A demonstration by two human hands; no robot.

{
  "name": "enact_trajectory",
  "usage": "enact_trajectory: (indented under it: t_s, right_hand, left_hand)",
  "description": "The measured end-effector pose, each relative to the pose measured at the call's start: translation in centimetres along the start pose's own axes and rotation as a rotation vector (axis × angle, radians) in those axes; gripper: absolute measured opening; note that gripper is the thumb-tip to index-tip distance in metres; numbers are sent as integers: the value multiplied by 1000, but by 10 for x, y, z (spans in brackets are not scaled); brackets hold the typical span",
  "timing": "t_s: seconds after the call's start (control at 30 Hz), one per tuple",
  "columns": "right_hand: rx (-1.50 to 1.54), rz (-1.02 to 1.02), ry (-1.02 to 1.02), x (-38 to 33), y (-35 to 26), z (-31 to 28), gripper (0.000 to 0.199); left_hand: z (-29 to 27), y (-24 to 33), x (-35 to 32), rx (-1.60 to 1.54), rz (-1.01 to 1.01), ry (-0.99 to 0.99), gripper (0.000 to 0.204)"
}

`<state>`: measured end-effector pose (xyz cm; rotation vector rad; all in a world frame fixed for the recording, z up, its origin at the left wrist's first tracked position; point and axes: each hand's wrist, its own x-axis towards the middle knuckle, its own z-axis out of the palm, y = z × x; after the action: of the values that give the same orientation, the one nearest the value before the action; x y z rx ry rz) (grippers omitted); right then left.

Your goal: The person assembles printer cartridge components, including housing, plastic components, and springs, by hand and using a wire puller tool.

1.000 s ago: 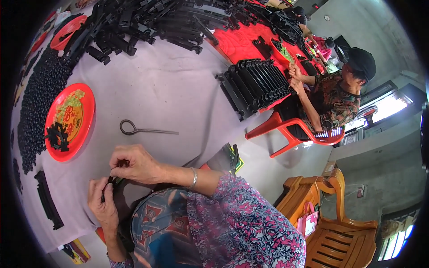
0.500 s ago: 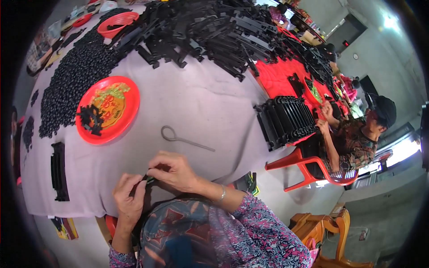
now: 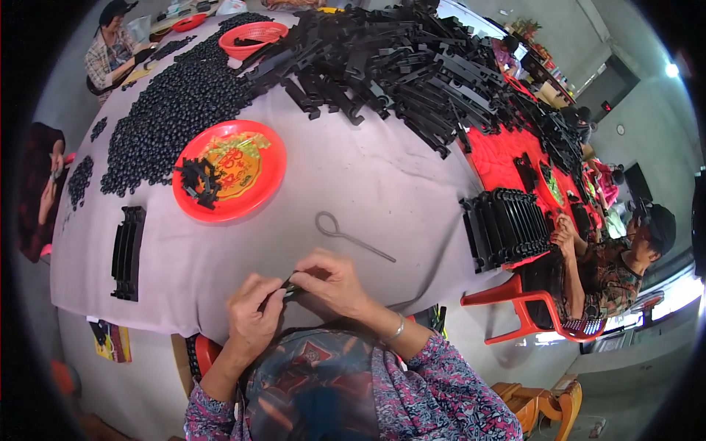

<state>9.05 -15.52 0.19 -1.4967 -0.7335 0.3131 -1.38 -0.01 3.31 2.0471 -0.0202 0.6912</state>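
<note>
My left hand (image 3: 252, 312) and my right hand (image 3: 332, 283) meet at the near edge of the grey-covered table (image 3: 382, 184), both pinching a small black plastic part (image 3: 288, 288) between their fingertips. Most of the part is hidden by my fingers. A bent metal wire hook (image 3: 347, 235) lies on the cloth just beyond my right hand. A red plate (image 3: 254, 187) with a few small black pieces on it sits further out to the left.
A short stack of black strips (image 3: 129, 252) lies at the left edge. Heaps of black beads (image 3: 173, 110) and long black plastic pieces (image 3: 397, 62) fill the far side. A seated person (image 3: 618, 264) works at stacked black parts (image 3: 507, 224) on the right; others sit far left.
The view has tilted up, so the table fills more of the frame. My hands stay together on the small black part at the table edge.
</note>
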Motion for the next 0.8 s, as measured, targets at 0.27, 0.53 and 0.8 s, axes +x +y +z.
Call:
enact_trajectory:
  t_s: [0.27,0.53,0.8]
  right_hand:
    - [74,-30,-14,4,-5,5,6]
    - [180,137,-79,1,-5,-2,5]
    - [265,243,-69,7,-14,-11,5]
  left_hand:
    - [-6,-4,-6,30,-54,-27,10]
    - [-10,-7,-3,-91,-91,-115,14]
    - [-14,-7,3,-109,-121,-58,13]
